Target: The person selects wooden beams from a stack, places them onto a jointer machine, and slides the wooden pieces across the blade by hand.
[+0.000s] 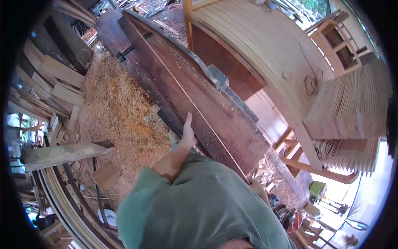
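Note:
A long reddish-brown wooden bench (199,112) stretches away from my body toward the upper left. Along it runs a thin pale wooden line (182,90), a narrow strip or a board's edge; I cannot tell which. My left hand (188,135) is at the bench's left side, one digit stretched forward and the others mostly hidden. It looks open, with nothing visible in it. At the near end of the pale line, partly behind my green shirt, is my right hand (256,189). Its fingers are largely hidden, so any grip is unclear.
A dark metal bar with a block (217,76) lies along the bench's right side. Sawdust (120,99) covers the floor at left, near leaning boards (62,91) and a squared post (62,154). At right, stacked slats (346,103) sit on a slatted wooden surface (265,45).

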`<state>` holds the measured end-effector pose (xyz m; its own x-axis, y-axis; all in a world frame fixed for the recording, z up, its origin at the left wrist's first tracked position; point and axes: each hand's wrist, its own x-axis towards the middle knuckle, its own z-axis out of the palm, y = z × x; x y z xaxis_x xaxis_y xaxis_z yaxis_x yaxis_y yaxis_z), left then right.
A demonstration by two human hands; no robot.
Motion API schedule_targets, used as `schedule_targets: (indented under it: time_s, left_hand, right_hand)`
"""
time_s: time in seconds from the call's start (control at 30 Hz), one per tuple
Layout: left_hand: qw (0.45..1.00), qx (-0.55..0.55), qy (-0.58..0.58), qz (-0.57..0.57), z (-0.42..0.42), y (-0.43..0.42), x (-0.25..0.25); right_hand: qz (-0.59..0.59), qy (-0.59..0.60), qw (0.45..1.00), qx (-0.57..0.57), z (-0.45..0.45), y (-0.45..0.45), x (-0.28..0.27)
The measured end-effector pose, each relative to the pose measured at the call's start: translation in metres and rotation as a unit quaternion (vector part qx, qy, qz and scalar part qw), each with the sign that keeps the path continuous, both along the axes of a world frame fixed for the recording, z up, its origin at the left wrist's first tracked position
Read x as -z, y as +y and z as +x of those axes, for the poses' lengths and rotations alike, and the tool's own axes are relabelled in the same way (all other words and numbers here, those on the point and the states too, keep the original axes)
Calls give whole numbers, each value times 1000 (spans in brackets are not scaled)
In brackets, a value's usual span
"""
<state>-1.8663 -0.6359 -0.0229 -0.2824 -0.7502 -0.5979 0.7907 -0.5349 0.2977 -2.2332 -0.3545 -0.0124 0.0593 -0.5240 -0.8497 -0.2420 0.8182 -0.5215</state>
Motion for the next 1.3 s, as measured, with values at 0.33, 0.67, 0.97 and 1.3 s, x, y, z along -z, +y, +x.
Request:
schedule_targets:
  time_s: [0.33,0.67,0.97,1.3]
  left_hand:
    - [985,-90,-148,6,-17,-6,52]
    - [966,-44,-236,96,-33,28,32]
    - [672,427,-604,28,21,-19,-26]
    - [561,527,-618,-160,57,-56,-2]
  right_hand:
    - [-86,68,987,-114,-96,-24,-3]
    - [-28,249,945,-212,-105,-87,-63]
    - [-48,348,918,-183,-103,-96,1]
    - [-94,537,838,-41,-19,-118,26]
